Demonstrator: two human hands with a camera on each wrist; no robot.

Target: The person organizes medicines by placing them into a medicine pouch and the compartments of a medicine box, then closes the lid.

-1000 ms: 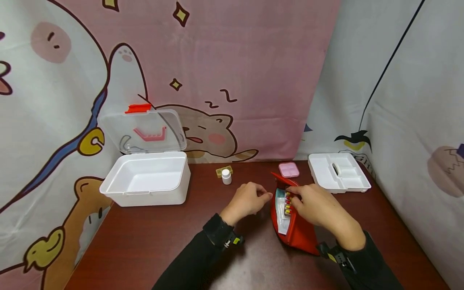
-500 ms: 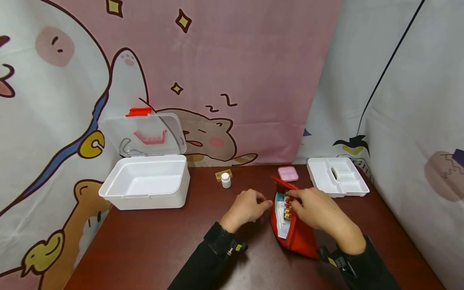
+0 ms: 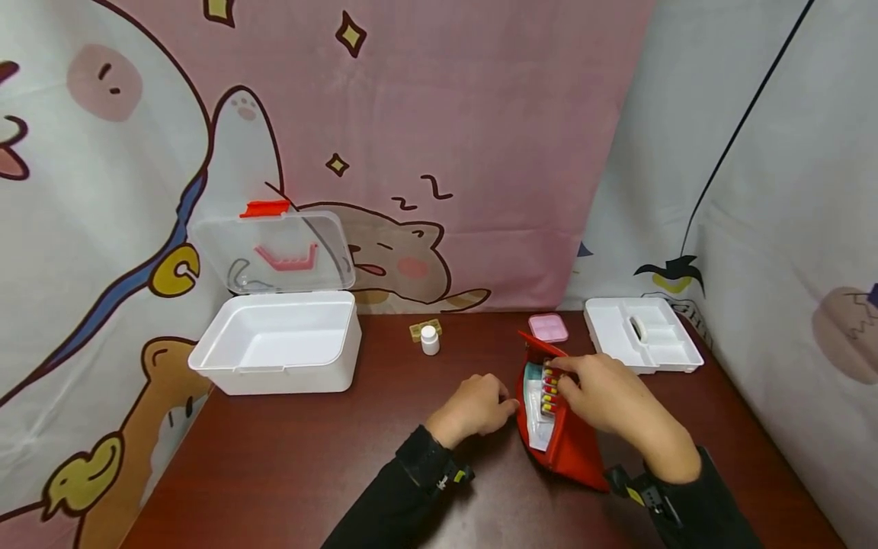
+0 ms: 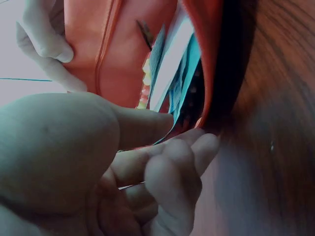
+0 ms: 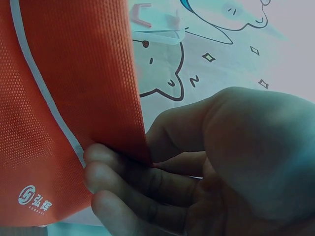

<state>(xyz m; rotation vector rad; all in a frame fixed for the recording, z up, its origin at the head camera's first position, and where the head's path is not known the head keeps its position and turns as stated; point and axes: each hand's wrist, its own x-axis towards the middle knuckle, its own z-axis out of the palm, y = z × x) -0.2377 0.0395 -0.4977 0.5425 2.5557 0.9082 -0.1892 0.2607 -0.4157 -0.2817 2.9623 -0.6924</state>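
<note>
Right hand [image 3: 607,396]: grasping, thumb and fingers pinched over the right rim of the red pouch [image 3: 576,450]. Left hand [image 3: 473,412]: fingers curled, seemingly pinching the left rim at the mouth.

Red pouch: between both hands, right of centre on the bench [image 3: 274,473], mouth upward and spread. White logo [image 5: 34,199] on the outer face.

Contents: one capsule strip [image 3: 549,389], red and yellow, just beside the right fingers; one white packet [image 3: 537,419], to the left of the strip; teal sheets [image 4: 189,71], partly hidden. Cannot tell what lies deeper.

Risks, as judged: spilling of the strip or packet, from a tilt or too hard a pull on the rims; closing of the mouth over the contents, from early release by either hand; bending of the strip, from pressure by the right fingers; toppling of the white bottle [image 3: 430,341], from a sweep of the left hand far and left.

Farther out: one gold strip [image 3: 416,332], just behind the bottle; one pink case [image 3: 549,327], beyond the pouch; one compartmented white tray [image 3: 607,332], far right; one white box [image 3: 288,381], left, clear lid [image 3: 332,248] raised. Behind all: printed cloth [image 3: 480,114].
</note>
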